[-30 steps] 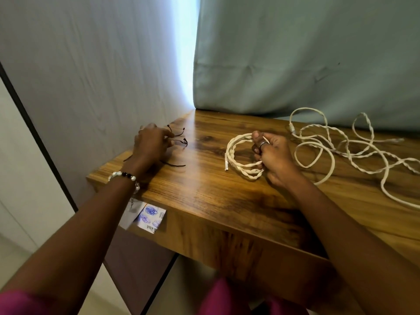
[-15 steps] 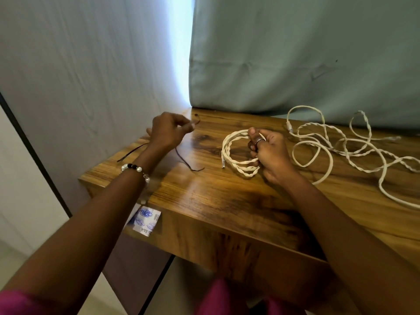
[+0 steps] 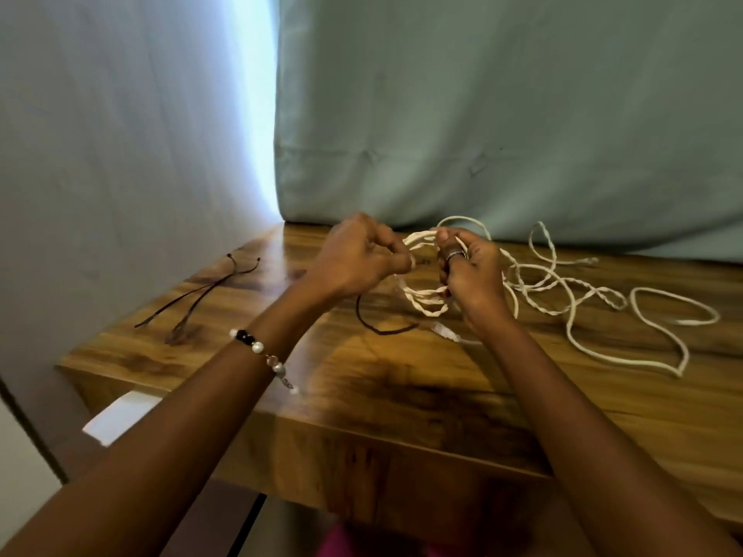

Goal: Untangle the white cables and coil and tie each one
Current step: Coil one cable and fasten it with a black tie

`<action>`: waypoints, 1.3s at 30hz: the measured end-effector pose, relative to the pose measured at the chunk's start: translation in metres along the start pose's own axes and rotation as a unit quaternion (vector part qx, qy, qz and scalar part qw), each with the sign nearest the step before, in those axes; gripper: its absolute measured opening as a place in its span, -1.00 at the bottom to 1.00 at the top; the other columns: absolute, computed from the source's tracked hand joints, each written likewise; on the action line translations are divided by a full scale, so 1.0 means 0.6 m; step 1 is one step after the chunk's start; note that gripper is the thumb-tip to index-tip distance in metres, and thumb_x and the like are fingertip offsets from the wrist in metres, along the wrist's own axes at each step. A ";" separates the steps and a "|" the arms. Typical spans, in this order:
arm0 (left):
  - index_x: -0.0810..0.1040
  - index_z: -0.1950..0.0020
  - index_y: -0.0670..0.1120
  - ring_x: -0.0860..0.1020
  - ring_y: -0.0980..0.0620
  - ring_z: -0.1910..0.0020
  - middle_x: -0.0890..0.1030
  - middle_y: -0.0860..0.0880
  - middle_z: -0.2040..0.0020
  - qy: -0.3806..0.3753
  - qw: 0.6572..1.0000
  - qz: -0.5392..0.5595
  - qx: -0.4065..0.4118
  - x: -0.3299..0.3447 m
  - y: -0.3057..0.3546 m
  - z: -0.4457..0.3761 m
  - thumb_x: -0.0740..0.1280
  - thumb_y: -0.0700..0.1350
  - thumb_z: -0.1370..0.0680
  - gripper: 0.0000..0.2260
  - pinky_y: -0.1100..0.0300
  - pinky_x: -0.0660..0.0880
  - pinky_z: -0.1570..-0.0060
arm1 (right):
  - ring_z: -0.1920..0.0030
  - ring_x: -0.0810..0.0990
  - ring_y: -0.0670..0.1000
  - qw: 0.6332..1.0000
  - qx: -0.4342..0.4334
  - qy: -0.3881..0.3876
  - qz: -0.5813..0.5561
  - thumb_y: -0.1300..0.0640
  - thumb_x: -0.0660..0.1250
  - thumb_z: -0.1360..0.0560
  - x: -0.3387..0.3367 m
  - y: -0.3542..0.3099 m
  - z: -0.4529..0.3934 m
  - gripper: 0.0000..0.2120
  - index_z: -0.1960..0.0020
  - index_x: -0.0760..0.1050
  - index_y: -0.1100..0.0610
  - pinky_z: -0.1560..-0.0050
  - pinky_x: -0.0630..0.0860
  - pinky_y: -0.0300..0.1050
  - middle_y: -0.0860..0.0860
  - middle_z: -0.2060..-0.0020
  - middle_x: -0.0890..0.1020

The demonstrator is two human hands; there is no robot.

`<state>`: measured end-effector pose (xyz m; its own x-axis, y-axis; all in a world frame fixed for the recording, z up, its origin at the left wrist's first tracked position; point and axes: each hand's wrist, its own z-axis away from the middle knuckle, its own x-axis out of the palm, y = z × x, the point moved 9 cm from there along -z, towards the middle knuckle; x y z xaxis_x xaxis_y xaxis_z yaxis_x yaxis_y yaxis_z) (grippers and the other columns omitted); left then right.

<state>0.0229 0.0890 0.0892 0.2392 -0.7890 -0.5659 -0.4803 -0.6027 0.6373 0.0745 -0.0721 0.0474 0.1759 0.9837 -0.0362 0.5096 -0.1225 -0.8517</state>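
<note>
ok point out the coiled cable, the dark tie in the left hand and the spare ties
coiled cable [image 3: 428,304], head view, lower loops
dark tie [image 3: 382,330], head view, hanging loop
spare ties [image 3: 201,297], head view, middle of strands

A glossy brown wooden table [image 3: 422,400] stands against pale green fabric curtains [image 3: 502,114]. Left of the table, bright daylight [image 3: 257,94] shows through the gap between them.
</note>
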 end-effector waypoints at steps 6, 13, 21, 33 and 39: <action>0.72 0.12 -0.06 0.45 -0.07 -0.27 0.45 -0.12 -0.29 0.050 0.986 -0.144 0.060 0.091 0.031 -0.045 0.49 -0.09 -0.37 -0.88 0.01 0.42 -0.22 | 0.46 0.41 -0.20 0.998 -0.016 -0.025 -0.052 0.16 0.24 -0.60 -0.043 -0.006 -0.012 -0.79 -0.12 0.59 0.23 0.43 0.36 -0.26 -0.11 0.41 0.52; 0.70 0.11 -0.20 0.57 -0.07 0.26 0.62 -0.18 0.18 0.105 0.978 -0.133 0.122 0.151 0.034 -0.057 0.45 -0.11 -0.39 -0.81 0.27 0.31 0.25 | 0.46 0.41 -0.12 0.996 0.012 -0.040 -0.081 0.21 0.21 -0.61 -0.066 0.025 -0.013 -0.78 -0.12 0.57 0.29 0.45 0.36 -0.26 -0.02 0.41 0.54; 0.69 0.14 -0.25 0.45 0.07 0.26 0.60 -0.21 0.20 0.118 0.973 -0.089 0.175 0.135 0.019 -0.052 0.42 -0.22 -0.38 -0.87 0.40 0.23 0.26 | 0.40 0.50 -0.01 0.995 0.048 -0.092 -0.010 0.08 0.20 -0.62 -0.046 0.038 -0.016 -0.75 0.04 0.60 0.18 0.30 0.44 -0.07 0.22 0.25 0.61; 0.68 0.11 -0.14 0.47 0.19 -0.06 0.53 0.02 -0.05 0.065 0.998 0.015 0.000 0.139 -0.017 -0.050 0.49 -0.12 -0.43 -0.88 0.32 0.37 0.01 | 0.38 0.59 -0.24 0.993 0.092 0.052 -0.059 0.27 0.33 -0.52 -0.105 0.054 -0.014 -0.83 -0.10 0.61 0.23 0.33 0.51 -0.33 0.03 0.19 0.68; 0.66 0.20 -0.07 0.59 0.16 0.23 0.68 0.07 0.23 0.020 0.928 0.343 -0.140 0.123 -0.048 -0.050 0.36 -0.12 -0.55 -0.85 0.20 0.47 0.21 | 0.21 0.67 -0.08 0.989 0.110 0.083 -0.053 0.26 0.36 -0.51 -0.124 0.065 -0.020 -0.82 -0.09 0.62 0.23 0.12 0.63 -0.18 0.09 0.12 0.70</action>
<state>0.0800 0.0444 0.0446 -0.0089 -0.9992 0.0401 -0.2934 0.0409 0.9551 0.0914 -0.1516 0.0231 0.2767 0.9520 0.1309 0.3406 0.0302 -0.9397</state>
